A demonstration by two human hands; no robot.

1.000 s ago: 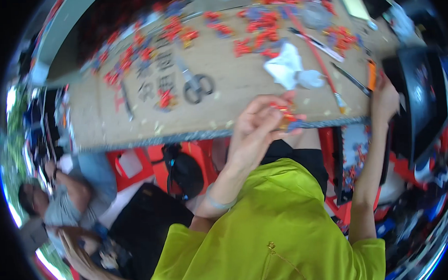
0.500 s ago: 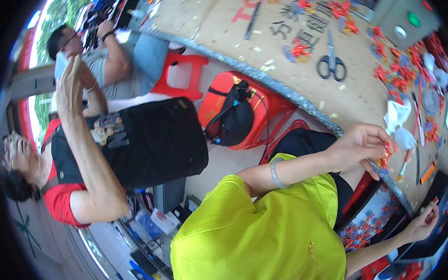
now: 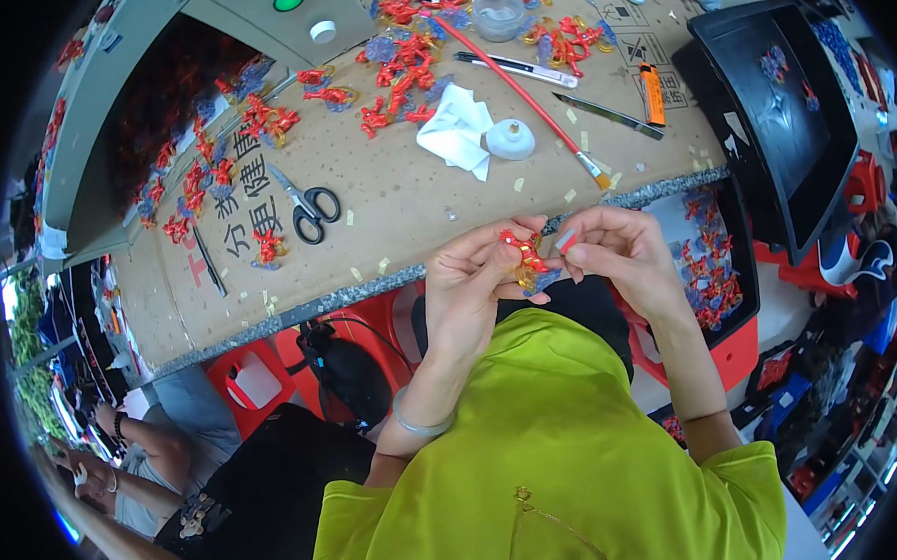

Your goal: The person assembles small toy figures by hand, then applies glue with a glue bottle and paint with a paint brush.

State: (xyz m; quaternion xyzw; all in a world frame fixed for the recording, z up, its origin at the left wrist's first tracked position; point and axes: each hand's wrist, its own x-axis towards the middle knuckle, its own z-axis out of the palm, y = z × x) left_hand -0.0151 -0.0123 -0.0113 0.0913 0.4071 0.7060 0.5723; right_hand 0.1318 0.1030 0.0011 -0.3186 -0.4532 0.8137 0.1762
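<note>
Red-and-yellow ornament (image 3: 520, 255) sits pinched in left hand (image 3: 479, 284) fingertips just below the cardboard table (image 3: 405, 197) edge; right hand (image 3: 617, 253), fingers curled together, grips its side.

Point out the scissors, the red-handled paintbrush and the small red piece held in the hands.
scissors (image 3: 314, 208): head view, on the black handles.
red-handled paintbrush (image 3: 520, 90): head view, mid handle.
small red piece (image 3: 522, 252): head view, its red middle, between the fingertips.

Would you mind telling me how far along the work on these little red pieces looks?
Done: hard to judge; many red pieces lie spread over the cardboard-covered table, finished or not I cannot tell. In hand: the left hand holds one red and yellow piece, while the right hand pinches a small tool against it. Left: more pieces fill the tray beside the knees.
</note>
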